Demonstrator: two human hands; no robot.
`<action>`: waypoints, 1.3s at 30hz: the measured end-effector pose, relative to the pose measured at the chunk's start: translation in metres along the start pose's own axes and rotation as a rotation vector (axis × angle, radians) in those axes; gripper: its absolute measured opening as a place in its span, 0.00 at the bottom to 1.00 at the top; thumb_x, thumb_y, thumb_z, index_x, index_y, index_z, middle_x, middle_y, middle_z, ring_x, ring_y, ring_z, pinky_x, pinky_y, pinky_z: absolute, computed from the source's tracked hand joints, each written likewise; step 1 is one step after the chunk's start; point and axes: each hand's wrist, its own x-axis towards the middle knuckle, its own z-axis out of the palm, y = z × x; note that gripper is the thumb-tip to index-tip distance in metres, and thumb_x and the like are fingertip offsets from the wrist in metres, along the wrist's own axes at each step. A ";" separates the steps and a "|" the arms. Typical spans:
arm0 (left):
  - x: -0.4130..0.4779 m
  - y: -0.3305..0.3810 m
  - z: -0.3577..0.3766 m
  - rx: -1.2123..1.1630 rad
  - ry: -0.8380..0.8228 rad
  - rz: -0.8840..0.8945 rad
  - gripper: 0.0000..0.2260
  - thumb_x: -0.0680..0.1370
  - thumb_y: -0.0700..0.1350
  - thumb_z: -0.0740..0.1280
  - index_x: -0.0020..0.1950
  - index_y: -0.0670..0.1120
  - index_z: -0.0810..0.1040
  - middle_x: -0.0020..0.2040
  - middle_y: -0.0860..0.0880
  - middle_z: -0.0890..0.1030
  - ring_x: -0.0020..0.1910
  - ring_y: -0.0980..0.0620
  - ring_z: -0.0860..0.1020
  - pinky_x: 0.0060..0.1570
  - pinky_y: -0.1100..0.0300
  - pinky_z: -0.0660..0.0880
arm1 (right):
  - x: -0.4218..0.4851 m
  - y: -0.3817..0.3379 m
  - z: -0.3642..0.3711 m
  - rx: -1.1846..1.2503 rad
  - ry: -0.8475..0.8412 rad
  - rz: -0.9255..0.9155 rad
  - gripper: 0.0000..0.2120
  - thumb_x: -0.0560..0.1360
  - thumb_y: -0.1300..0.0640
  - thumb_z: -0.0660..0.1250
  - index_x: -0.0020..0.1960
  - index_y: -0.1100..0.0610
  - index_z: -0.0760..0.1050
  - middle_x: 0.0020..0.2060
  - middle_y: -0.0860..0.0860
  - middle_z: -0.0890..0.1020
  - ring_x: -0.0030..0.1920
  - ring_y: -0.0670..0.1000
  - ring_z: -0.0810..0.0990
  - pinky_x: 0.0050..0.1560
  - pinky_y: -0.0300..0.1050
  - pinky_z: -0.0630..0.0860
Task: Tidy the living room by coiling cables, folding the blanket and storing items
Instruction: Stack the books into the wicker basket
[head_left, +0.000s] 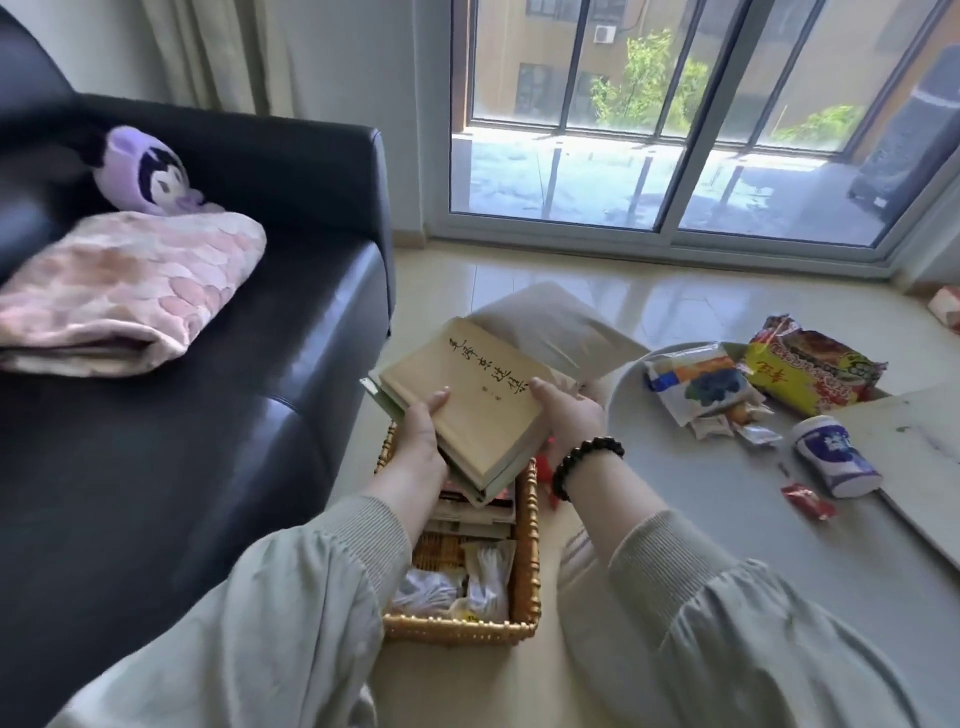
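Note:
A tan book (480, 395) with dark lettering on its cover lies on top of a small stack held over a wicker basket (527, 561). My left hand (421, 431) grips the stack's left edge, thumb on the cover. My right hand (569, 415), with a dark bead bracelet at the wrist, holds the right edge. The basket on the floor holds more books and white coiled cables (457, 587) in clear bags. A folded pink blanket (124, 291) lies on the black sofa (218, 441), with a purple plush toy (150, 174) behind it.
A low round table (727, 499) at right carries snack packets (810, 369), a white-and-blue canister (836, 454) on its side and small red wrappers (808, 501). A beige cushion (556, 327) lies on the floor beyond the books. Glass sliding doors (675, 119) stand at the far side.

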 end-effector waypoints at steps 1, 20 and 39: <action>0.010 -0.003 -0.003 -0.009 0.011 -0.015 0.18 0.69 0.48 0.73 0.57 0.45 0.79 0.52 0.42 0.83 0.52 0.39 0.80 0.58 0.42 0.74 | 0.011 0.006 0.004 -0.021 0.032 0.020 0.27 0.67 0.55 0.77 0.62 0.61 0.71 0.51 0.56 0.81 0.49 0.57 0.81 0.54 0.56 0.79; 0.197 -0.069 -0.033 -0.087 0.079 -0.568 0.08 0.73 0.37 0.71 0.48 0.39 0.73 0.48 0.39 0.78 0.56 0.36 0.76 0.64 0.35 0.68 | 0.211 0.115 0.032 -0.447 0.330 0.134 0.25 0.75 0.57 0.69 0.68 0.63 0.68 0.64 0.57 0.74 0.64 0.59 0.73 0.66 0.53 0.69; 0.260 -0.101 -0.081 0.112 -0.060 -0.689 0.25 0.74 0.50 0.72 0.66 0.40 0.71 0.68 0.40 0.72 0.66 0.41 0.72 0.69 0.43 0.65 | 0.271 0.131 0.047 -1.022 0.191 -0.188 0.22 0.77 0.56 0.65 0.69 0.61 0.68 0.63 0.57 0.76 0.64 0.55 0.74 0.64 0.45 0.68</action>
